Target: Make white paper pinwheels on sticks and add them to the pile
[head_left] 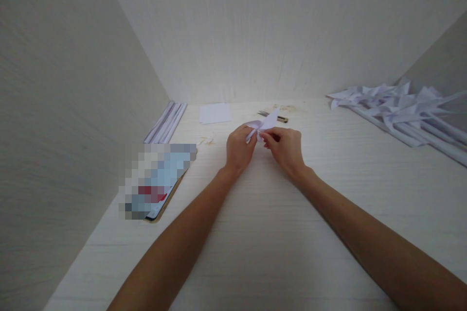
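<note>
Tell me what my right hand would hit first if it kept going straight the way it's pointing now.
The right hand points up-left, pinching the folded paper that the left hand also holds. Beyond the paper, probably the scissors, though depth is hard to judge.

**How Many Things Are on the Table**

There are two hands: one left hand (239,148) and one right hand (286,148). Together they pinch one small folded paper (268,121).

Far back in the middle lies one flat white sheet (215,113). Just right of it is one small tool (279,118), partly hidden, so its kind is hard to tell.

On the far left is one bundle of paper sticks (167,121). They lie too close together to count.

On the near left is one blurred flat thing (156,180).

On the far right is one big heap of paper pinwheels (401,107). There are many, too tangled to count.
</note>
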`<state>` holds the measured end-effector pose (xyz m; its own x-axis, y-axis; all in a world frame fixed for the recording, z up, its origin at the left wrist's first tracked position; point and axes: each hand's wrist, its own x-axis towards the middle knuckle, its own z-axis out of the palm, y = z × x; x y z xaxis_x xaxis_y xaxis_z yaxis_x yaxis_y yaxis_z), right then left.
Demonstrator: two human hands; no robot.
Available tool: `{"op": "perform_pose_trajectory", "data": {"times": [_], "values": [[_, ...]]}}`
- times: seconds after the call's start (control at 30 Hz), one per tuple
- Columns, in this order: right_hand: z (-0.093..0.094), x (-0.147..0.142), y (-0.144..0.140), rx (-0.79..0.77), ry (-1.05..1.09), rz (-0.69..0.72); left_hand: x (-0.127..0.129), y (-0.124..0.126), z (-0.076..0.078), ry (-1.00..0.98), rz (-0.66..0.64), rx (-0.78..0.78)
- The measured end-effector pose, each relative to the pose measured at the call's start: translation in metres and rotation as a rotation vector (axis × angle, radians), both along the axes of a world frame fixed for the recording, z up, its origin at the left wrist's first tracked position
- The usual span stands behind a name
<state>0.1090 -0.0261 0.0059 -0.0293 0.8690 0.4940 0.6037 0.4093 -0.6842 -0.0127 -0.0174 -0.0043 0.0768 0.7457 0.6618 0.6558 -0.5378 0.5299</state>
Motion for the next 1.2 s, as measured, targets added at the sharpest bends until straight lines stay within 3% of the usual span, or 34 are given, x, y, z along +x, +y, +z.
{"op": "perform_pose_trajectory", "data": {"times": [0.2,0.43,0.63,0.7,0.87,1.03,1.2], "values": [[0.003,-0.003,-0.002,-0.02,-0.029,0.006,0.0,-0.001,0.001,0.018,0.017,0.003],[0.006,0.0,0.003,-0.302,0.226,0.037,-0.002,0.001,0.002,-0.023,-0.065,-0.006],[0.006,0.001,-0.002,0.127,-0.167,-0.016,-0.003,0.001,0.002,-0.03,-0.088,-0.048],[0.007,0.0,0.0,0.123,-0.189,-0.057,-0.003,0.001,0.002,-0.036,-0.09,-0.055],[0.011,-0.001,0.005,-0.095,-0.03,-0.047,-0.003,0.0,0.003,-0.057,-0.11,-0.089],[0.007,-0.001,0.001,0.145,-0.264,-0.07,-0.001,-0.001,0.007,-0.115,-0.062,-0.159],[0.0,-0.005,0.001,0.157,-0.186,-0.125,-0.001,-0.003,0.012,-0.193,-0.055,-0.229]]}}
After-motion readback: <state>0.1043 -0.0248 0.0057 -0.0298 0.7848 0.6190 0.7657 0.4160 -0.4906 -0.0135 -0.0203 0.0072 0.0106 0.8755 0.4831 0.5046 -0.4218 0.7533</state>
